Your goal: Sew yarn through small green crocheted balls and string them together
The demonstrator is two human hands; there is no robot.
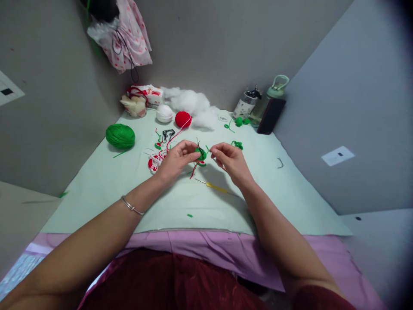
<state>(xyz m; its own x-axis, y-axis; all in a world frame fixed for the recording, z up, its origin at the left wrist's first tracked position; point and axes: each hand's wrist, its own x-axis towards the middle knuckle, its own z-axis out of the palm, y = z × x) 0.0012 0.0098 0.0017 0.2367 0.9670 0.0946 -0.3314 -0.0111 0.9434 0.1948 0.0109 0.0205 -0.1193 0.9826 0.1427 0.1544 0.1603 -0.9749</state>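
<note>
Beyond your maroon garment, your left hand pinches a green piece; keep it steady. Your right hand is pinched too, on what I cannot tell.

Maroon clothing; slim silver bangle

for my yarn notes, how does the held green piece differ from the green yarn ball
The green piece is in the left hand; the green yarn ball rests on the table. The green piece is smaller than the green yarn ball. Dark strands cross the green piece but not the green yarn ball. Both are green.
</note>
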